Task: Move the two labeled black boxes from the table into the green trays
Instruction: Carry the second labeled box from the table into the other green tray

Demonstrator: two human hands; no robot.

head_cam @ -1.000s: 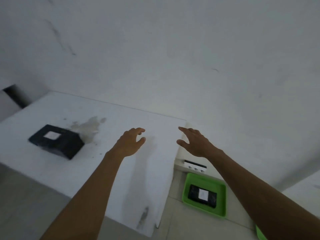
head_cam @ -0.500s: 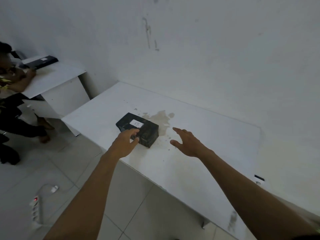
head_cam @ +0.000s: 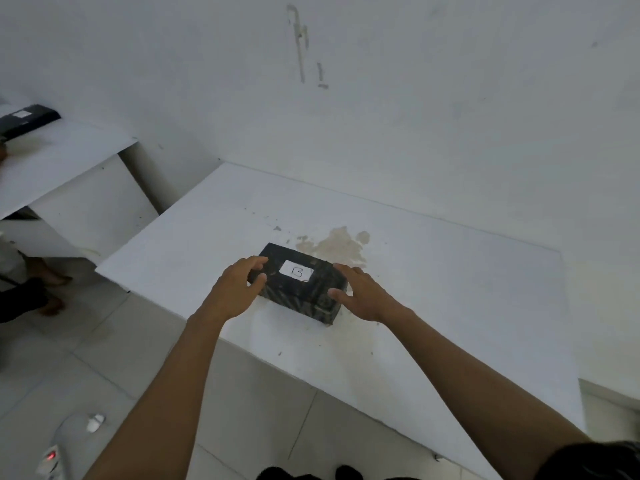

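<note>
Now your left hand (head_cam: 235, 292) clasps the black box (head_cam: 299, 284) at its 9 o'clock end, your right hand (head_cam: 360, 294) at 3 o'clock, on the table (head_cam: 433, 271).

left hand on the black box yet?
Touching. Head view: left hand has fingers curled over the black box left end, thumb pressed on its side.

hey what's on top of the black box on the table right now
A white label marked "B" sits on the black box. Fingers of the left hand and right hand rest on its two ends. What is inside or under it cannot be seen.
</note>
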